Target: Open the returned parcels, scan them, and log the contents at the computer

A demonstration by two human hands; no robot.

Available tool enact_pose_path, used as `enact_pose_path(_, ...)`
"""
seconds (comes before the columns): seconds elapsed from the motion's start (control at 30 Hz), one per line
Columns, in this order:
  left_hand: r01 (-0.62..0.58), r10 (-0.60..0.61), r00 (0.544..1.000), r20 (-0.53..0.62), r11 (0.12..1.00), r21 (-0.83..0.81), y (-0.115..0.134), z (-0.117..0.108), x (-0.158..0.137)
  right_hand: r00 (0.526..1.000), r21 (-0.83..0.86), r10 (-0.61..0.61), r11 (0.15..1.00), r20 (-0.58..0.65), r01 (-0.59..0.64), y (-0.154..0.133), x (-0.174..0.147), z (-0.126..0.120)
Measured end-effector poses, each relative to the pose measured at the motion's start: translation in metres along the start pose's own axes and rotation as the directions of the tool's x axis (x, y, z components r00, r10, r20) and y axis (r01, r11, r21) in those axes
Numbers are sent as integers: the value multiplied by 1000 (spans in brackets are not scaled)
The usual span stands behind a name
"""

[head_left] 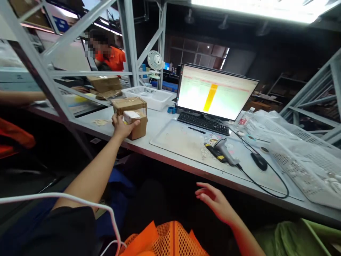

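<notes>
At the desk's left part, my left hand (123,126) is closed round a small white box (132,114), its thumb and fingers on either side. This box is right against a brown cardboard box (140,128), and a second taped cardboard box (130,103) is just behind. How far the cardboard also lies in my grip is partly hidden by the hand. My right hand (213,202) hovers in front of the desk edge, fingers apart and curved, holding nothing. Beyond it, a grey handheld barcode scanner (225,151) rests on the desk mat (176,138).
A monitor (217,92) and keyboard (204,122) stand at the back, with a mouse (259,161) to the right. White baskets (151,97) flank the desk. A metal frame post (130,42) rises at left. Behind it is a person in orange (114,58). A white cable (80,201) crosses low.
</notes>
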State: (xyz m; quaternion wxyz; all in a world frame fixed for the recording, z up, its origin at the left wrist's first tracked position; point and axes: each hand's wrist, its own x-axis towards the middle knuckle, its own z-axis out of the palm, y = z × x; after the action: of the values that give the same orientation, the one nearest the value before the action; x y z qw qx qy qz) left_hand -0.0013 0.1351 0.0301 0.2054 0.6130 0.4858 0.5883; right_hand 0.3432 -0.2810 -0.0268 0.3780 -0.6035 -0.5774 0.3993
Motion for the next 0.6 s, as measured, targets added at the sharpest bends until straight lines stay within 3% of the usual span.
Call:
enact_pose_path(0.07, -82, 82, 996, -33, 997, 4, 10, 5, -11, 970, 15, -12, 1000, -245, 17, 12, -13, -50)
enact_pose_path(0.17, -168, 169, 985, 25, 984, -57, 26, 20, -32, 782, -156, -93, 988, -617, -6, 20, 4, -120)
enact_pose_path(0.23, -153, 172, 973, 153, 980, -127, 39, 41, -47, 700, -329, -165, 938, -695, -106, 17, 37, -150)
enact_pose_path(0.3, -146, 185, 946, 265, 976, -159, 56, 68, -62, 727, -479, -170, 844, -666, -241, 11, 74, -163)
enact_pose_path(0.37, -225, 241, 895, 375, 970, -87, 79, 93, -76, 788, -581, -69, 716, -612, -388, 5, 106, -164)
enact_pose_path(0.47, -429, 275, 746, 607, 895, 121, 118, 121, -94, 816, -645, 142, 544, -561, -538, 0, 135, -155)
enact_pose_path(0.6, -577, 152, 544, 825, 782, 236, 152, 146, -109, 794, -644, 215, 485, -569, -592, 1, 147, -151)
